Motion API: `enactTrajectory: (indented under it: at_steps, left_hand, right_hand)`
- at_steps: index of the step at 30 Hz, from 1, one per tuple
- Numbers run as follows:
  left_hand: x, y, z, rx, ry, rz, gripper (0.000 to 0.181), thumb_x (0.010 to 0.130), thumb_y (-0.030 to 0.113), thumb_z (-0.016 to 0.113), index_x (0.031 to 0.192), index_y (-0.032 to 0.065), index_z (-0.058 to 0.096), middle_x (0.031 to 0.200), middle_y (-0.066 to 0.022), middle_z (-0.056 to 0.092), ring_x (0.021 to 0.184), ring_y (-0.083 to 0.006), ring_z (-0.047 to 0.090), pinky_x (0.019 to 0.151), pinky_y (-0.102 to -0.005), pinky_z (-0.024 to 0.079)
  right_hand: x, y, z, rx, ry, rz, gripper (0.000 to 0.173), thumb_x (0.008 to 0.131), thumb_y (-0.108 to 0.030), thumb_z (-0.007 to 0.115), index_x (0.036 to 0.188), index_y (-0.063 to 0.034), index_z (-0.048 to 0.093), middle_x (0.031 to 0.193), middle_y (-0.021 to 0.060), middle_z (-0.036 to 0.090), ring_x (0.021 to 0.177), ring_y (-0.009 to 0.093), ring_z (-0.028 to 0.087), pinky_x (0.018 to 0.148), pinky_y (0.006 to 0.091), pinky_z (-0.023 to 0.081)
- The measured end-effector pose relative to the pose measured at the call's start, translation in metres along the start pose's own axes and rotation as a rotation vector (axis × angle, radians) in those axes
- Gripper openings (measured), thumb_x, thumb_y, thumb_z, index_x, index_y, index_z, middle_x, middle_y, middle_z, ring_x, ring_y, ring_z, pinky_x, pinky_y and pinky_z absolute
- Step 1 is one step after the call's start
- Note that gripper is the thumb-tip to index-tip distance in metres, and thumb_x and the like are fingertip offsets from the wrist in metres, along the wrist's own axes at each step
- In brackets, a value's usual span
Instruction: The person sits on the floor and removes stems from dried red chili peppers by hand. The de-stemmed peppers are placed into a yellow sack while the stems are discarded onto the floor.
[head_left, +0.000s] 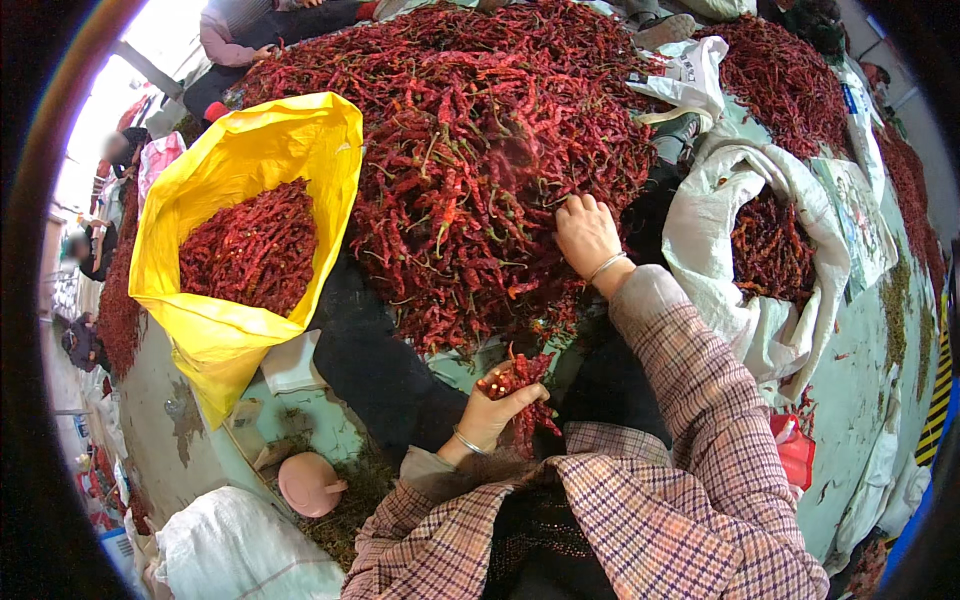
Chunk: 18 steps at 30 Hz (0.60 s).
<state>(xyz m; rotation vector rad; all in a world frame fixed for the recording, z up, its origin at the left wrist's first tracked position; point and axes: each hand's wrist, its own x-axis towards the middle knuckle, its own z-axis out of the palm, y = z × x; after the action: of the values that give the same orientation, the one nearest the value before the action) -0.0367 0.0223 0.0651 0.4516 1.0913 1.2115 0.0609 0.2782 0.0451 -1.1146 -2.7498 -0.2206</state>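
A large heap of dried red chili peppers (465, 172), many with stems on, lies before me. My left hand (499, 409), low near my lap, is closed around a bunch of dried red chilies (531, 375). At the heap's right edge my right hand (589, 232) rests on the peppers with its fingers bent; whether it grips one is hidden. To the left, an open yellow woven sack (217, 311) holds more red chilies (251, 251). On the right stands a white woven sack (697, 247) with its rim rolled down, and darker dried chilies (772, 247) are inside.
A pink lidded container (309, 484) and a white sack (240, 547) lie at lower left. A red bag (793, 450) is beside my right sleeve. Another chili heap (784, 82) and a white plastic bag (686, 79) are at upper right. Other people sit around the far edges.
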Motion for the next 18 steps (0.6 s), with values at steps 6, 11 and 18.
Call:
enactTrajectory:
  at_steps: [6,11,18]
  left_hand:
    - [0.001,0.006,-0.012,0.032,0.071,0.023,0.014,0.085,0.013,0.058,0.084,-0.0008,0.061,0.085,-0.0101,0.063,0.082,-0.0194,0.06,0.08,-0.0359,0.047]
    - [0.02,0.012,-0.002,-0.141,0.073,0.046,0.024,0.089,0.022,0.053,0.087,-0.0004,0.062,0.086,-0.0099,0.063,0.08,-0.0192,0.059,0.076,-0.0344,0.047]
    - [0.048,0.022,0.004,-0.181,0.196,0.144,0.024,0.082,0.007,0.061,0.106,0.0004,0.058,0.099,-0.0054,0.063,0.09,-0.0138,0.06,0.081,-0.0266,0.047]
  right_hand:
    - [-0.016,0.021,-0.034,0.292,0.015,0.112,0.024,0.084,-0.027,0.053,0.075,-0.0047,0.054,0.074,0.0139,0.06,0.075,0.032,0.057,0.068,0.0424,0.045]
    - [-0.044,0.014,-0.056,1.164,-0.333,0.324,0.023,0.09,-0.021,0.047,0.082,0.0013,0.048,0.06,0.014,0.059,0.055,0.024,0.061,0.054,0.035,0.048]
    - [-0.103,-0.069,-0.049,0.443,-0.095,0.045,0.022,0.079,-0.016,0.052,0.096,-0.0022,0.049,0.06,0.0107,0.057,0.056,0.026,0.058,0.051,0.0363,0.046]
